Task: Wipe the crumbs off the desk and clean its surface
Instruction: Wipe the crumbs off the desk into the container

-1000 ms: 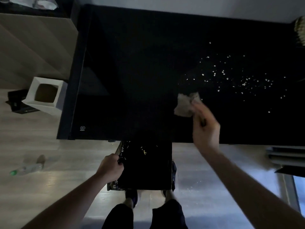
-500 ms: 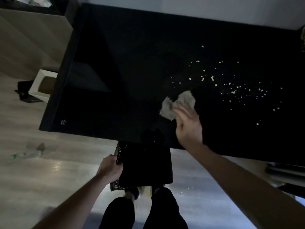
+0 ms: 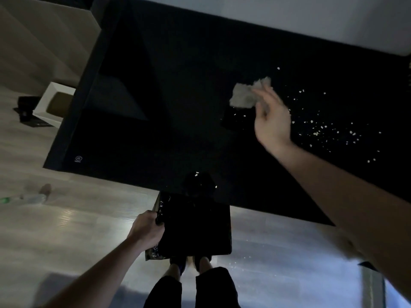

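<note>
My right hand (image 3: 271,117) pinches a crumpled tissue (image 3: 244,96) on the black desk (image 3: 155,90), crumbs (image 3: 322,127) at three o'clock. My left hand (image 3: 148,232) grips the bag-lined bin (image 3: 195,227) at six.

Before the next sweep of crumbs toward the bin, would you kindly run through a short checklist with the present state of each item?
1. Cloth in the right hand: ok, fingers hold it on the desk.
2. Bin held below the near desk edge: ok, the left hand grips its liner rim.
3. Crumbs all between cloth and bin: not ok, most lie to the right of the hand.
4. Floor free of crumbs: not ok, specks lie by the feet.
5. Cloth pressed flat: cannot tell, it is blurred.
</note>
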`<state>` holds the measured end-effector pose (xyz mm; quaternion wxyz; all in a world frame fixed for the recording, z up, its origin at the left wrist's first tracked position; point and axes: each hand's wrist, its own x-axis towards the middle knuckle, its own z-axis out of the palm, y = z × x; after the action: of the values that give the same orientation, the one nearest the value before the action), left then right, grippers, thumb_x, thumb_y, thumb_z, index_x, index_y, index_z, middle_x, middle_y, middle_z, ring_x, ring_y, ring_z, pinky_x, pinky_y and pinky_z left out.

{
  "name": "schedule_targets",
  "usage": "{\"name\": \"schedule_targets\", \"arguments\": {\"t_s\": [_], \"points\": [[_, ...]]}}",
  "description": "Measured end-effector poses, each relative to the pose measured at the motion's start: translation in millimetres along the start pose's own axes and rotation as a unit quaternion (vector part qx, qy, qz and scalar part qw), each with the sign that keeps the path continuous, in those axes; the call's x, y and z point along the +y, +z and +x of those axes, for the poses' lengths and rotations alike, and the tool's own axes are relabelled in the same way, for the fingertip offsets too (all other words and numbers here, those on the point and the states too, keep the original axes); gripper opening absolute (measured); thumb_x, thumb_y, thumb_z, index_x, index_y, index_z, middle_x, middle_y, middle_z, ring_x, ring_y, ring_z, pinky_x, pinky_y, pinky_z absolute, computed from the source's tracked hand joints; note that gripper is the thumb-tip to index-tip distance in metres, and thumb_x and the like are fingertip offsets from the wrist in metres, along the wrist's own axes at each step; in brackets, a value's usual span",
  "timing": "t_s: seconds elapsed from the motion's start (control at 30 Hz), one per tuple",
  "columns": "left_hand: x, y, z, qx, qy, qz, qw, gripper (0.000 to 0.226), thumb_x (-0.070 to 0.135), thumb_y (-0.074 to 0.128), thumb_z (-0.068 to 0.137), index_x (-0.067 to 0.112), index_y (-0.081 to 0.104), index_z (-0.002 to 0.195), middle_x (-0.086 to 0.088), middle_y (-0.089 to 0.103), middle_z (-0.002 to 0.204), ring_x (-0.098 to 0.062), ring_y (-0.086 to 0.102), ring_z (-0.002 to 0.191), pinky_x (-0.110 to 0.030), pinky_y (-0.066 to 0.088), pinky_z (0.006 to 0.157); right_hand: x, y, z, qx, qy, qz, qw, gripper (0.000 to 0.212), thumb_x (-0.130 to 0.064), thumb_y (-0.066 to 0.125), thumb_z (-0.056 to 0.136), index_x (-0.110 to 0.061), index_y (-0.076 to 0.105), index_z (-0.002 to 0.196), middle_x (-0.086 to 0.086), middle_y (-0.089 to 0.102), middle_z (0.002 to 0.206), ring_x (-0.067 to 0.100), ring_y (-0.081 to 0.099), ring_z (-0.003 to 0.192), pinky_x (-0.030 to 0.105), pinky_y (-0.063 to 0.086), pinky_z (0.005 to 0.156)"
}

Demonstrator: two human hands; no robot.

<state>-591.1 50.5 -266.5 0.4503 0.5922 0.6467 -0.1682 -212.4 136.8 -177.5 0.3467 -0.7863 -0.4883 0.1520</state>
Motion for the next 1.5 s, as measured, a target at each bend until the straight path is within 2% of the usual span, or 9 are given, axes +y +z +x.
{"name": "schedule_targets", "arguments": {"t_s": [0.13,0.23,0.6,0.87,1.1,1.23,1.3,1.4,1.5], "points": [[-6.2,-0.9,5.0,0.004,-0.002,0.011,1.000,0.030,0.014,0.057,0.081,0.012,0.046,0.053,0.001,0.054,0.049,-0.017,0.049,0.043,-0.027,0.032,0.045,25.3,14.0,38.6,-0.060,0.051,-0.094,0.992,0.037,-0.019,0.047,0.108,-0.031,0.062,0.140,-0.003,0.024,0.173,0.017,0.032,0.155,0.029,0.031,0.125],[-6.5,-3.2,6.9,0.007,-0.005,0.018,1.000,0.031,0.013,0.058,0.082,0.012,0.048,0.052,0.003,0.054,0.048,-0.015,0.050,0.042,-0.027,0.034,0.044,32.1,39.5,30.8,-0.073,0.053,-0.154,0.984,0.043,-0.030,0.044,0.107,-0.032,0.053,0.149,0.000,0.029,0.171,0.024,0.020,0.160,0.046,0.020,0.130],[-2.6,-10.5,-0.1,-0.006,0.007,0.034,0.999,0.029,0.015,0.058,0.081,0.012,0.047,0.054,0.004,0.053,0.051,-0.012,0.048,0.043,-0.026,0.033,0.043,-12.2,78.9,-123.1,-0.142,-0.156,-0.072,0.975,0.045,-0.016,0.053,0.100,-0.025,0.063,0.143,-0.002,0.052,0.158,0.020,0.040,0.152,0.048,0.027,0.127],[2.0,-11.3,-4.7,-0.003,0.016,0.043,0.999,0.030,0.011,0.057,0.081,0.011,0.047,0.053,0.001,0.053,0.052,-0.015,0.052,0.047,-0.024,0.033,0.042,-41.7,61.8,-221.0,-0.283,-0.135,0.023,0.949,0.046,-0.010,0.051,0.102,-0.031,0.063,0.142,-0.011,0.050,0.158,0.004,0.031,0.153,0.036,0.028,0.128],[-2.0,-4.4,-5.5,-0.019,0.032,0.046,0.998,0.032,0.016,0.058,0.082,0.013,0.045,0.053,0.002,0.053,0.055,-0.016,0.050,0.048,-0.026,0.033,0.046,-41.2,7.8,-165.2,-0.086,-0.012,0.083,0.993,0.053,0.006,0.054,0.098,-0.024,0.064,0.141,-0.002,0.051,0.158,-0.006,0.039,0.148,0.017,0.037,0.118],[-4.4,-3.2,-4.1,-0.023,0.041,0.051,0.998,0.029,0.017,0.055,0.082,0.015,0.044,0.056,0.000,0.054,0.058,-0.017,0.050,0.050,-0.025,0.033,0.046,-20.4,-7.0,-109.9,-0.055,0.026,0.009,0.998,0.045,-0.009,0.052,0.105,-0.024,0.059,0.147,-0.003,0.050,0.158,-0.015,0.034,0.142,-0.003,0.026,0.108],[-4.7,-3.4,-4.2,-0.022,0.044,0.051,0.997,0.029,0.016,0.055,0.081,0.014,0.044,0.055,0.000,0.053,0.057,-0.017,0.049,0.049,-0.025,0.034,0.046,-7.1,2.1,-107.3,-0.080,0.043,-0.022,0.996,0.044,-0.011,0.050,0.106,-0.025,0.058,0.147,-0.004,0.049,0.160,0.001,0.038,0.148,0.007,0.033,0.114],[-5.5,-4.5,-4.2,-0.021,0.050,0.050,0.997,0.031,0.015,0.055,0.081,0.014,0.043,0.053,0.001,0.051,0.055,-0.016,0.048,0.048,-0.026,0.033,0.047,-3.4,27.5,-146.9,-0.105,0.053,-0.074,0.990,0.047,-0.007,0.048,0.104,-0.029,0.060,0.144,-0.007,0.045,0.162,0.014,0.031,0.156,0.042,0.037,0.123],[-8.0,-6.2,-3.6,-0.024,0.049,0.046,0.997,0.031,0.016,0.056,0.082,0.015,0.043,0.054,0.001,0.051,0.055,-0.016,0.047,0.047,-0.026,0.032,0.046,-17.1,45.1,-207.0,-0.120,0.019,-0.063,0.991,0.051,0.001,0.054,0.099,-0.026,0.063,0.142,-0.006,0.048,0.160,0.017,0.035,0.155,0.052,0.042,0.119]]}}
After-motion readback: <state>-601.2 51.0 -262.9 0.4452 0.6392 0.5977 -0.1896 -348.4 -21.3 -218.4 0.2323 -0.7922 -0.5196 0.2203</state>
